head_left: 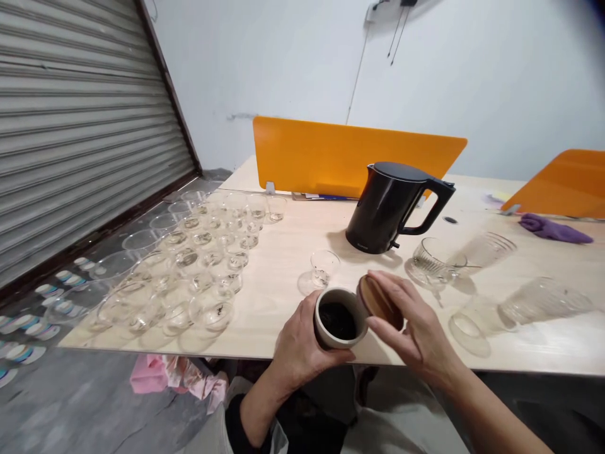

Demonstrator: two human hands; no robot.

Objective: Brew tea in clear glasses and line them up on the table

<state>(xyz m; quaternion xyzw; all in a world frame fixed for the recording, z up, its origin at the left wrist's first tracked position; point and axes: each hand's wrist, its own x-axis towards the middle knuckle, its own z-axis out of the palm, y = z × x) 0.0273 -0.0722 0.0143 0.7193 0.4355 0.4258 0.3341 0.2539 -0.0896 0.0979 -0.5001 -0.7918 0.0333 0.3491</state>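
from the head view, our left hand (300, 343) had its grip closed round a grey cup (328, 337) of dark contents (336, 320), and our right hand (413, 325) held a wooden lid (380, 302) between its fingers, over the bench (278, 284) near a small glass (325, 268). a loose grip could have dropped the lid onto the glass; a tilt could have spilled the cup.

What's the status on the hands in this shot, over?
Left hand gripping ceramic canister, dark contents showing. Right hand holding wooden lid off it. Small glass cup just ahead, not touching.
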